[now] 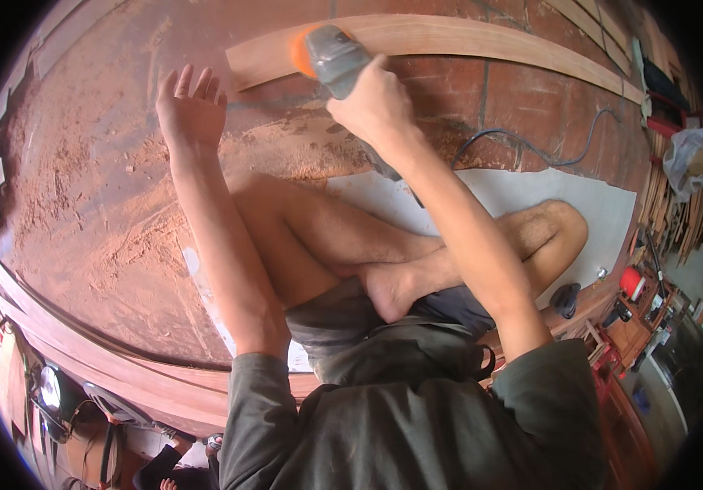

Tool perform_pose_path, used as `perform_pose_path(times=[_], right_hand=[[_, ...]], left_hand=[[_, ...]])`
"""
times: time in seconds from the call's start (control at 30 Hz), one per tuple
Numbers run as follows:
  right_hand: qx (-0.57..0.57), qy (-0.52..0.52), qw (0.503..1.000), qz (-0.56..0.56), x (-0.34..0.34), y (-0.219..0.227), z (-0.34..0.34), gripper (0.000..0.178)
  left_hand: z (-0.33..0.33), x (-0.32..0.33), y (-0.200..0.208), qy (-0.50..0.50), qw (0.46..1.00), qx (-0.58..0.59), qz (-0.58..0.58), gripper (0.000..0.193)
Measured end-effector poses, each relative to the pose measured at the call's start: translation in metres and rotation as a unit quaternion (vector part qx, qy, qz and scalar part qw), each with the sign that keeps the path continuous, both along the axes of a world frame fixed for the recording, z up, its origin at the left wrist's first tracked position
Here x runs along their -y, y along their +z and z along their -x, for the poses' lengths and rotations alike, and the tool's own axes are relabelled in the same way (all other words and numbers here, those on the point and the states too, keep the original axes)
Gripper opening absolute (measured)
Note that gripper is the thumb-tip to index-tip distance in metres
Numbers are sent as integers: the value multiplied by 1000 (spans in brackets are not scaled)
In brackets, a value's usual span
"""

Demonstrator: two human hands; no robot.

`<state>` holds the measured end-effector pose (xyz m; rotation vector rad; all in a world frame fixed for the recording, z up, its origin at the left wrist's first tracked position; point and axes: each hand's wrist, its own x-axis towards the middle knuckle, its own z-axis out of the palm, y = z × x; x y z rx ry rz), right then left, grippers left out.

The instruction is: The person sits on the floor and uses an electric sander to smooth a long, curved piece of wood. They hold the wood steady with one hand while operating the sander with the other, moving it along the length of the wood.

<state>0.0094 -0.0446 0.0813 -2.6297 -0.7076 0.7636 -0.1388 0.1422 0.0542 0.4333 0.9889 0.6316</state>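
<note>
My right hand (377, 102) is wrapped round an angle grinder (339, 64) with a grey head. Its orange disc (301, 54), slightly blurred, lies over the left part of a long, pale wooden board (449, 37). Whether the disc touches the wood I cannot tell. The board runs across the far side of the floor and looks curved here. My left hand (193, 110) is raised just left of the board's near-left end, fingers apart and holding nothing. Part of the grinder's body is hidden behind my right hand and forearm.
Reddish sawdust (139, 253) covers the brown floor on the left. A cord (547, 159) snakes across the right. My crossed legs rest on a white sheet (600, 204). Long boards (106, 343) lie at lower left, near another person (176, 465). Tools and wood strips (690, 212) crowd the right.
</note>
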Motion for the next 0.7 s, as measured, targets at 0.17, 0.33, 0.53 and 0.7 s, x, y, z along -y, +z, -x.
perform_pose_path(times=[0.17,0.33,0.53,0.7], right_hand=[[33,-94,993,58,57,-4,-51,82],[62,-125,985,99,81,-4,-105,94],[37,-90,994,49,23,-11,-57,93],[-4,-11,1000,-3,-9,-2,-22,91]], left_hand=[[-6,3,-4,-48,998,-38,-26,72],[-14,2,-16,-74,993,-85,-44,70],[-23,11,-13,-100,979,-159,-83,68],[-23,11,-26,-104,979,-151,-87,66]])
